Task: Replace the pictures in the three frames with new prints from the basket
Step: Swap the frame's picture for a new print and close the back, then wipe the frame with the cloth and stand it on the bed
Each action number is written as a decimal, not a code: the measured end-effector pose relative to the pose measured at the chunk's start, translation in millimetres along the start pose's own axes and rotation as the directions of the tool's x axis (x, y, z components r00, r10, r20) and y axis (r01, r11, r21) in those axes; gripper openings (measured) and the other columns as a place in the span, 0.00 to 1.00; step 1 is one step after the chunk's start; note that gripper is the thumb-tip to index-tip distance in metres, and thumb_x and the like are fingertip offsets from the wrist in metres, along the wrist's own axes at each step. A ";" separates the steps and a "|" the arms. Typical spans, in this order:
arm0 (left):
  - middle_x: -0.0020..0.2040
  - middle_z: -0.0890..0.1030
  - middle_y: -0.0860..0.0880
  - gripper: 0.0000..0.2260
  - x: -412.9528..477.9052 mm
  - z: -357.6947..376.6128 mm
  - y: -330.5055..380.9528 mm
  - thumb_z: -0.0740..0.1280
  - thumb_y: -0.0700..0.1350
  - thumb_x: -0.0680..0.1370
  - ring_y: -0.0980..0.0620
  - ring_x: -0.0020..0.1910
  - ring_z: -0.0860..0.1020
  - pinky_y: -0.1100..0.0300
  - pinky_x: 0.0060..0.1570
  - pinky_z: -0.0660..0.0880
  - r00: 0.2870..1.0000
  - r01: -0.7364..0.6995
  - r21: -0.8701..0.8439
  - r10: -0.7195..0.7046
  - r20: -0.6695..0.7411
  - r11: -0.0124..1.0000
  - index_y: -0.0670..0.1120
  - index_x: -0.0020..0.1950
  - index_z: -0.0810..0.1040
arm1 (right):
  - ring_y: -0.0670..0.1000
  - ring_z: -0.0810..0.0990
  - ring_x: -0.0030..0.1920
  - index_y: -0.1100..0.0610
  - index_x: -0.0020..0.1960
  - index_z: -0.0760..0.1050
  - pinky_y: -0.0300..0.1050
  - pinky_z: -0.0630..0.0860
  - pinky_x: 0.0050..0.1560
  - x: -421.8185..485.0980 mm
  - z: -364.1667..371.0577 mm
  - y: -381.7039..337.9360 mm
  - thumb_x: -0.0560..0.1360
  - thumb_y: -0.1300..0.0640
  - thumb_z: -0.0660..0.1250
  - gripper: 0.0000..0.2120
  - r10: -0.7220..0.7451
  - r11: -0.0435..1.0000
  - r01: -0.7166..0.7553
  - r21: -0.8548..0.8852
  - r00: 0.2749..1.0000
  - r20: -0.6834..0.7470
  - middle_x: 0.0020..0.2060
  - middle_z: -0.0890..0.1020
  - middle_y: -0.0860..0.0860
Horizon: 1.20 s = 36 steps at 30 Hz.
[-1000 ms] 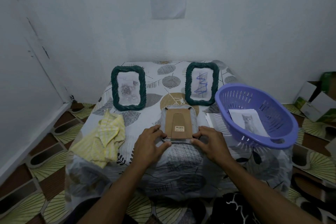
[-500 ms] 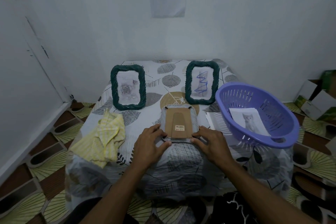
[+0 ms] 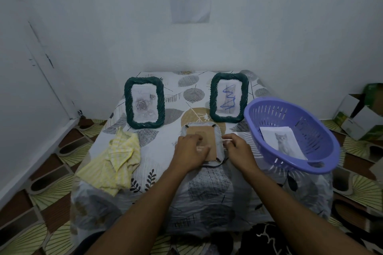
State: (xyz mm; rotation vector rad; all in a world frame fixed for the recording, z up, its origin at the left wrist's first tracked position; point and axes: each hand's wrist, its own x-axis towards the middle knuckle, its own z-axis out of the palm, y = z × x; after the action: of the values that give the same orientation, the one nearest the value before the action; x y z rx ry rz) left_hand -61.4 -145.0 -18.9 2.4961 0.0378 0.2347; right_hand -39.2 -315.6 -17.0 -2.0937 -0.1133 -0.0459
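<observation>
Left hand presses flat on face-down frame; right hand at its right edge, hold unclear; swivel corner clips gently.

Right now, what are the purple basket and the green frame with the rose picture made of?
The purple basket looks like smooth moulded plastic, given its slotted walls. The green frame seems wrapped in matte twisted cord or rattan, from its spiral ridges; I cannot tell which.
</observation>
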 end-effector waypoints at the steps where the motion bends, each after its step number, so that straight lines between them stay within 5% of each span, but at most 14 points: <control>1: 0.64 0.76 0.47 0.24 4.1 0.0 7.6 0.64 0.61 0.75 0.44 0.65 0.68 0.49 0.62 0.69 0.998 0.065 -0.023 -0.065 0.028 0.998 0.48 0.66 0.73 | 0.49 0.80 0.53 0.53 0.57 0.77 0.46 0.76 0.52 -1.1 0.0 -4.9 0.80 0.62 0.57 0.13 0.055 0.992 -0.054 0.114 0.999 -0.001 0.55 0.81 0.51; 7: 0.69 0.69 0.45 0.40 10.9 -12.4 30.0 0.66 0.70 0.66 0.41 0.68 0.64 0.43 0.64 0.68 0.970 0.237 -0.059 -0.233 0.062 0.970 0.50 0.71 0.64 | 0.48 0.81 0.49 0.54 0.58 0.74 0.41 0.73 0.40 -8.0 -9.3 -40.9 0.78 0.62 0.60 0.11 0.127 0.833 -0.153 0.532 0.988 0.086 0.50 0.83 0.51; 9: 0.65 0.72 0.46 0.36 7.2 -23.1 29.0 0.70 0.65 0.65 0.44 0.63 0.70 0.46 0.59 0.73 0.963 0.269 -0.274 -0.262 0.062 0.923 0.50 0.68 0.67 | 0.47 0.80 0.50 0.53 0.58 0.74 0.38 0.73 0.38 -6.8 -10.1 -48.2 0.76 0.61 0.63 0.12 0.110 0.825 -0.149 0.544 0.988 0.105 0.51 0.82 0.51; 13: 0.55 0.79 0.43 0.15 -3.3 -44.6 25.4 0.69 0.48 0.74 0.48 0.50 0.79 0.54 0.47 0.78 0.958 0.238 -0.799 -0.270 0.099 0.552 0.45 0.59 0.75 | 0.49 0.79 0.55 0.54 0.58 0.75 0.41 0.78 0.44 1.9 -3.1 -49.7 0.78 0.58 0.64 0.09 0.125 0.833 -0.160 0.530 0.987 0.100 0.53 0.82 0.51; 15: 0.50 0.79 0.39 0.17 -8.7 -54.4 18.7 0.64 0.48 0.75 0.44 0.45 0.79 0.52 0.47 0.75 0.945 0.289 -0.926 -0.224 0.237 0.242 0.39 0.58 0.77 | 0.52 0.78 0.56 0.54 0.60 0.73 0.50 0.77 0.55 5.2 4.1 -48.2 0.79 0.56 0.62 0.10 0.155 0.846 -0.195 0.496 0.981 0.120 0.56 0.79 0.52; 17: 0.47 0.80 0.38 0.18 -18.6 -62.9 14.3 0.59 0.48 0.76 0.43 0.44 0.78 0.50 0.49 0.75 0.936 0.329 -0.944 -0.132 0.326 -0.006 0.37 0.56 0.79 | 0.53 0.78 0.53 0.56 0.61 0.73 0.51 0.76 0.53 4.8 12.0 -49.1 0.79 0.54 0.63 0.12 0.189 0.821 -0.253 0.511 0.966 0.174 0.55 0.80 0.53; 20: 0.50 0.82 0.38 0.18 -28.6 -68.9 -0.2 0.55 0.46 0.77 0.41 0.46 0.80 0.50 0.48 0.79 0.932 0.338 -0.935 -0.102 0.349 -0.108 0.38 0.58 0.79 | 0.57 0.80 0.47 0.58 0.60 0.78 0.52 0.75 0.47 2.9 21.1 -50.2 0.79 0.61 0.62 0.12 0.171 0.715 -0.299 0.632 0.951 0.256 0.50 0.85 0.56; 24: 0.60 0.78 0.35 0.19 -33.5 -76.6 -27.7 0.57 0.44 0.77 0.38 0.57 0.76 0.46 0.58 0.74 0.914 0.347 -0.936 -0.243 0.324 0.056 0.35 0.63 0.75 | 0.56 0.81 0.45 0.62 0.60 0.77 0.49 0.78 0.41 0.7 22.1 -49.1 0.79 0.66 0.60 0.12 0.192 0.577 -0.340 0.743 0.940 0.281 0.52 0.83 0.60; 26: 0.55 0.80 0.38 0.15 -36.9 -82.9 -39.0 0.58 0.42 0.79 0.42 0.54 0.77 0.48 0.58 0.73 0.919 0.331 -0.921 -0.289 0.266 0.204 0.36 0.57 0.79 | 0.55 0.80 0.44 0.64 0.61 0.75 0.48 0.78 0.41 0.6 26.2 -48.6 0.80 0.65 0.60 0.12 0.198 0.597 -0.345 0.724 0.938 0.283 0.53 0.82 0.61; 28: 0.50 0.83 0.45 0.13 -40.9 -93.6 -45.4 0.58 0.43 0.80 0.47 0.51 0.79 0.55 0.53 0.73 0.950 0.263 -0.809 -0.287 0.123 0.525 0.41 0.52 0.82 | 0.55 0.79 0.43 0.65 0.62 0.74 0.47 0.77 0.40 0.5 31.9 -49.5 0.80 0.64 0.59 0.12 0.207 0.639 -0.334 0.693 0.942 0.263 0.52 0.81 0.61; 30: 0.54 0.82 0.48 0.11 -41.4 -101.4 -62.3 0.62 0.44 0.79 0.49 0.53 0.79 0.59 0.53 0.72 0.964 0.169 -0.410 -0.236 -0.118 0.896 0.43 0.56 0.81 | 0.56 0.79 0.42 0.65 0.62 0.74 0.46 0.76 0.38 0.2 35.0 -49.8 0.80 0.65 0.58 0.12 0.213 0.670 -0.324 0.668 0.946 0.245 0.52 0.81 0.63; 31: 0.55 0.81 0.48 0.12 -41.9 -104.0 -73.7 0.65 0.46 0.77 0.49 0.55 0.77 0.59 0.54 0.71 0.949 0.173 -0.159 -0.207 -0.236 0.972 0.43 0.58 0.80 | 0.56 0.79 0.41 0.65 0.62 0.73 0.46 0.76 0.37 0.3 35.5 -49.5 0.80 0.65 0.58 0.12 0.216 0.682 -0.320 0.658 0.947 0.237 0.52 0.81 0.63; 33: 0.55 0.79 0.45 0.17 -46.3 -108.1 -96.5 0.69 0.52 0.73 0.45 0.55 0.75 0.54 0.54 0.72 0.912 0.259 0.170 -0.182 -0.368 0.951 0.42 0.56 0.80 | 0.56 0.80 0.41 0.65 0.61 0.73 0.46 0.77 0.38 0.5 35.5 -47.1 0.80 0.65 0.58 0.12 0.222 0.697 -0.315 0.644 0.949 0.224 0.52 0.81 0.64; 36: 0.54 0.76 0.43 0.20 -58.2 -102.4 -119.4 0.69 0.57 0.71 0.44 0.55 0.72 0.50 0.52 0.72 0.905 0.347 0.330 -0.220 -0.365 0.878 0.41 0.50 0.80 | 0.56 0.80 0.42 0.66 0.62 0.72 0.45 0.78 0.38 -0.6 36.2 -44.0 0.80 0.66 0.58 0.12 0.227 0.701 -0.314 0.641 0.949 0.216 0.52 0.81 0.64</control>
State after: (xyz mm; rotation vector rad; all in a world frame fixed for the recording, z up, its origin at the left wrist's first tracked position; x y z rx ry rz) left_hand -133.4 6.5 -18.0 2.7699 0.6464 0.5471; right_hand -44.7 -262.4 2.8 -1.3582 0.1025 0.2712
